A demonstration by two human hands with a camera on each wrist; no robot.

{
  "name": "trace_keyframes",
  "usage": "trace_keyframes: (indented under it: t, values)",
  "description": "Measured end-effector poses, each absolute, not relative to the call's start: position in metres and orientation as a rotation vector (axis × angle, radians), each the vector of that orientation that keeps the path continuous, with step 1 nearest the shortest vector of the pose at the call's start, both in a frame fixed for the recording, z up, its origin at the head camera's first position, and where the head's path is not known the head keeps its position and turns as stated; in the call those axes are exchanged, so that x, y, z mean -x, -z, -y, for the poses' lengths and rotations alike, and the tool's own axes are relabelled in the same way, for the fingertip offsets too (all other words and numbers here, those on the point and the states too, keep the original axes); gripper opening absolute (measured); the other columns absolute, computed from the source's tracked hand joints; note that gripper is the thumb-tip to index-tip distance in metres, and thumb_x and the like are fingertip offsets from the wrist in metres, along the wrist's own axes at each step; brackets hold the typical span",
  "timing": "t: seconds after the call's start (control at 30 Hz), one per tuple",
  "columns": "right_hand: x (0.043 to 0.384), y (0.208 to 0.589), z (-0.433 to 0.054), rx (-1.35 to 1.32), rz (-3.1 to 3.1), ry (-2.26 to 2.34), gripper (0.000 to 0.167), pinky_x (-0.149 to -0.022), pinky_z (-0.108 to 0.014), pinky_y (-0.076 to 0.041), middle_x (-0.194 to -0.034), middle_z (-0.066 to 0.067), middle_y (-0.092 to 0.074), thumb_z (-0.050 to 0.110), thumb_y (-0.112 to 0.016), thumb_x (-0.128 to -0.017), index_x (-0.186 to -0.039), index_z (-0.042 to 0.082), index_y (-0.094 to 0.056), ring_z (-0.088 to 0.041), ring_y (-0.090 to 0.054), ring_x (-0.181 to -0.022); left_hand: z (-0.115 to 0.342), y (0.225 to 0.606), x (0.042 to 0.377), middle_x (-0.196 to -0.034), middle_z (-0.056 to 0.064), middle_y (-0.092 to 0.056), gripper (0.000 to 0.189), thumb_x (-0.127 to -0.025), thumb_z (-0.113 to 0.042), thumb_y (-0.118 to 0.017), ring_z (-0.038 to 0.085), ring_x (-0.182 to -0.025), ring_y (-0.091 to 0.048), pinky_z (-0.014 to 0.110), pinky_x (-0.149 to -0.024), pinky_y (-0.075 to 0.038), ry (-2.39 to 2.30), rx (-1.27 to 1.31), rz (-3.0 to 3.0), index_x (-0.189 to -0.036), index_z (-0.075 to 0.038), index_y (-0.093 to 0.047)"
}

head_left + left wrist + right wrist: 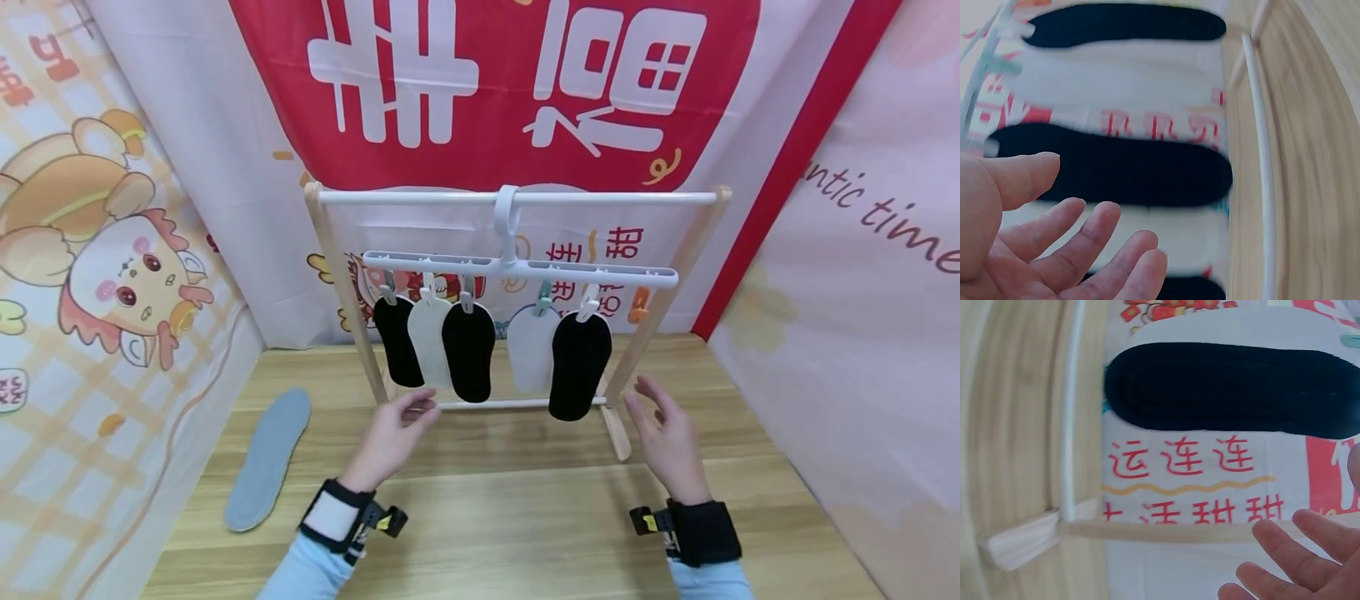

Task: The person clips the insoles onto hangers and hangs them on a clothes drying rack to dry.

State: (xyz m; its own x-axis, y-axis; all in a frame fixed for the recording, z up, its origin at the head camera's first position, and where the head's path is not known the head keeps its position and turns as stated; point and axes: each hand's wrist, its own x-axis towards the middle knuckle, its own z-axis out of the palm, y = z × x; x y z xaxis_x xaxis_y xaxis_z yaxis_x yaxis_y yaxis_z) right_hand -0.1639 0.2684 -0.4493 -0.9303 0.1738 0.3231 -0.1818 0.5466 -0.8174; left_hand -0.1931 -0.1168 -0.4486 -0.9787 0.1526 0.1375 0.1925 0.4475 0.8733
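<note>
Several black and white insoles hang by clips from a white clip hanger (525, 268) hooked on a rack. The outer black insole (581, 367) at the right hangs beside a white insole (532, 346); another black insole (468, 354) hangs nearer the middle. My left hand (393, 433), empty with fingers loosely bent, is just below the left group; in the left wrist view, its thumb overlaps a black insole (1135, 165). Beside the rack's right leg, my right hand (670, 437) holds nothing, its fingers spread below the black insole (1229, 387) in the right wrist view.
On the wooden table, a grey insole (268, 458) lies to the left. The rack has a white top bar (420, 198) and wooden legs, one foot (617, 433) reaching forward at the right. An orange clip (639, 306) at the hanger's right end holds nothing. Printed cloths surround the table.
</note>
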Motion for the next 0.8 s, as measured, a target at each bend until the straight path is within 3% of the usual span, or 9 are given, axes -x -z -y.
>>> trace_keyframes:
  t: [0.53, 0.8]
  values:
    - [0.143, 0.485, -0.296, -0.009, 2.697, -1.021, 0.055, -0.100, -0.065, -0.036, -0.136, -0.030, -0.052, 0.035, -0.053, -0.104, -0.139, -0.006, -0.048, -0.051, -0.044, -0.126, 0.244, 0.479, 0.162, -0.117, 0.019, -0.065, 0.038, -0.103, -0.024, -0.056, 0.034, -0.103, -0.064, 0.046, -0.083, -0.055, 1.210, 0.010, 2.696, -0.132, 0.001, -0.059]
    - [0.133, 0.501, -0.308, -0.035, 2.749, -0.840, 0.051, -0.095, -0.065, -0.039, -0.130, -0.036, -0.051, 0.030, -0.060, -0.101, -0.134, -0.008, -0.052, -0.054, -0.049, -0.118, 0.294, 0.495, 0.160, -0.118, 0.027, -0.063, 0.040, -0.104, -0.026, -0.052, 0.043, -0.104, -0.062, 0.054, -0.083, -0.051, 1.012, -0.230, 2.767, -0.131, 0.004, -0.058]
